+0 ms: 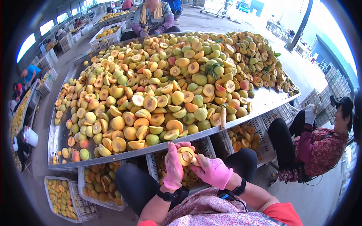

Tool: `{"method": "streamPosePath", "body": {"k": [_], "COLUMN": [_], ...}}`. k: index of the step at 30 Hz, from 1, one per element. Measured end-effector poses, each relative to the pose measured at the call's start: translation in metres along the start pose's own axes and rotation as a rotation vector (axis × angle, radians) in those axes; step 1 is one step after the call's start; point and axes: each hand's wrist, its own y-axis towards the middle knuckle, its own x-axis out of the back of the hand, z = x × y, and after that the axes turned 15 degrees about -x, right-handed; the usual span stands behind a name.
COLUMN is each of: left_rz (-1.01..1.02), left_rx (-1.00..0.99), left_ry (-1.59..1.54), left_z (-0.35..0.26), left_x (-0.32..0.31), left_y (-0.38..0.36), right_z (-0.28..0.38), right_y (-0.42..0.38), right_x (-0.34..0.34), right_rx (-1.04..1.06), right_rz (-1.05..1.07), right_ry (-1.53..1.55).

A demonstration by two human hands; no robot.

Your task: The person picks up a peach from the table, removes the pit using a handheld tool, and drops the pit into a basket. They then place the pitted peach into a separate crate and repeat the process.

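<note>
In a pink glove, my left hand (174,165) is wrapped round a cut yellow peach half (185,153), its cut side up. My right hand (212,170), also gloved in pink, is closed on the short handle of a pitting tool (195,162), whose thin curved metal end meets the flesh. Both hands are just in front of the table's near edge, over a crate of peach halves (162,172) between my knees. Beyond them a large heap of halved and whole peaches (151,101) covers much of the metal table (260,109).
A wooden handle (223,118) lies across the table's near rim. White crates of peaches (62,197) stand below and at left. One person (320,147) sits at right, another (152,19) across the table. Stacked crates (335,90) stand at far right.
</note>
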Motion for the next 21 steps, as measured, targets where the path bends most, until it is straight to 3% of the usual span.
{"method": "streamPosePath", "body": {"k": [3, 6, 10, 21], "left_rz": [-0.013, -0.036, -0.046, -0.047], "left_rx": [0.014, -0.164, -0.174, 0.051], "left_ry": [-0.026, 0.176, 0.235, 0.202], "left_z": [0.001, 0.003, 0.005, -0.007], "left_x": [-0.002, -0.004, 0.008, 0.026], "left_y": [-0.004, -0.010, -0.011, -0.005], "right_z": [0.004, 0.008, 0.015, 0.011], "right_y": [-0.002, -0.001, -0.001, 0.000], "right_x": [-0.001, -0.007, -0.010, -0.027], "right_rx": [-0.041, -0.049, -0.039, -0.034], "right_rz": [0.033, 0.058, 0.108, 0.199], "right_ry": [0.007, 0.040, -0.004, -0.038]}}
